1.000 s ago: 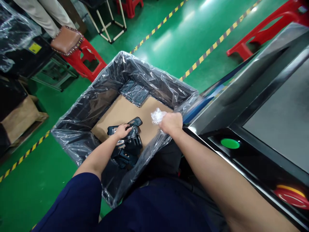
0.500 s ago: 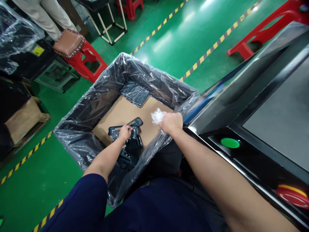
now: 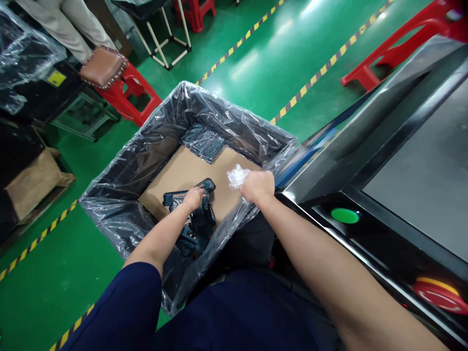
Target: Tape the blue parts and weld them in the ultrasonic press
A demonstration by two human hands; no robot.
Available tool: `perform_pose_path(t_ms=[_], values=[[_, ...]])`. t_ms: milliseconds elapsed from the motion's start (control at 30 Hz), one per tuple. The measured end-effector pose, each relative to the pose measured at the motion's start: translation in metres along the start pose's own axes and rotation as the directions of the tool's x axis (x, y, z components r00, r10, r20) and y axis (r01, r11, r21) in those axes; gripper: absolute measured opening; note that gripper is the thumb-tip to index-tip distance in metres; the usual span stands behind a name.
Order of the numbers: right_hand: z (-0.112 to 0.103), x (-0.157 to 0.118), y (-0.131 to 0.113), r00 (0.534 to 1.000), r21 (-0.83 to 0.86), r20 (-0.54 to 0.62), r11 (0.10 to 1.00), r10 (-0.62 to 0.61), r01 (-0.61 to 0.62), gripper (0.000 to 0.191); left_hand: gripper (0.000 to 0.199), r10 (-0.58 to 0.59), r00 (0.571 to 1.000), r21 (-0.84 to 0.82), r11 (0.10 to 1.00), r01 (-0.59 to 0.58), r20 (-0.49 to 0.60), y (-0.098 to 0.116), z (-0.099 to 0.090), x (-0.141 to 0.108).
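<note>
Over a loose pile of black plastic parts (image 3: 203, 217) in the lined box, my left hand (image 3: 193, 197) is closed with its fingertips at a black plastic part (image 3: 207, 185). Its grip is partly hidden by the back of the hand. My right hand (image 3: 259, 186) is wrapped around a crumpled clear plastic bag (image 3: 237, 176), held above the near right side of the box. Beneath both hands lies a brown cardboard sheet (image 3: 175, 170). Flat black parts in shiny film (image 3: 204, 141) sit in the box's far corner.
The box's clear plastic liner (image 3: 109, 190) drapes over its walls. At right stands a black machine (image 3: 402, 204) with a green button (image 3: 344, 215) and a red button (image 3: 438, 295). A cushioned red stool (image 3: 127, 95) and a person's legs (image 3: 80, 29) are beyond the box.
My left hand has shifted slightly right and forward over the black parts, its fingers going from a visible pinch to a flatter grip. The right hand still clutches the plastic bag.
</note>
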State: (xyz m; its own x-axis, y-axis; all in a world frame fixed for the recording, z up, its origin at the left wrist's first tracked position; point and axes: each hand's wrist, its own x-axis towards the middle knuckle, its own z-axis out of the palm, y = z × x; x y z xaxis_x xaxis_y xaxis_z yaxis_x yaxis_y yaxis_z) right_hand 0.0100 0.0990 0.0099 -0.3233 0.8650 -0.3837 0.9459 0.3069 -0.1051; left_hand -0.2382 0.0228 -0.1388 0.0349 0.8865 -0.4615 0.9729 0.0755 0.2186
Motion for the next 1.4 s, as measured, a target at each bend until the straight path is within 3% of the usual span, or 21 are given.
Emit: perform_pose_path(t_ms=[267, 533, 833, 1100, 1300, 1400], values=[[0.002, 0.002, 0.001, 1.0, -0.006, 0.001, 1.0, 0.004, -0.004, 0.022, 0.032, -0.048, 0.994, 0.042, 0.998, 0.044, 0.1, 0.011, 0.003, 0.013], [0.005, 0.002, 0.001, 1.0, -0.028, -0.021, 1.0, -0.003, 0.002, 0.022, 0.059, -0.219, 0.975, 0.082, 0.973, 0.216, 0.03, 0.014, -0.004, 0.017], [0.003, 0.002, 0.001, 1.0, -0.037, -0.015, 0.999, 0.003, -0.003, 0.021, 0.07, -0.258, 0.964, 0.069, 0.965, 0.254, 0.065, 0.014, -0.007, 0.034], [0.004, 0.001, 0.001, 1.0, -0.031, -0.015, 0.999, 0.016, -0.016, 0.023, 0.071, -0.35, 0.922, 0.003, 0.935, 0.355, 0.165, 0.019, -0.009, 0.045], [0.002, 0.001, 0.0, 1.0, -0.021, -0.012, 1.0, 0.019, -0.02, 0.021, 0.046, -0.398, 0.89, 0.017, 0.914, 0.405, 0.22, 0.034, -0.004, 0.046], [0.001, 0.001, -0.001, 0.999, -0.022, 0.003, 0.999, 0.033, -0.033, 0.021, 0.036, -0.367, 0.902, 0.02, 0.928, 0.373, 0.226, 0.039, 0.001, 0.046]])
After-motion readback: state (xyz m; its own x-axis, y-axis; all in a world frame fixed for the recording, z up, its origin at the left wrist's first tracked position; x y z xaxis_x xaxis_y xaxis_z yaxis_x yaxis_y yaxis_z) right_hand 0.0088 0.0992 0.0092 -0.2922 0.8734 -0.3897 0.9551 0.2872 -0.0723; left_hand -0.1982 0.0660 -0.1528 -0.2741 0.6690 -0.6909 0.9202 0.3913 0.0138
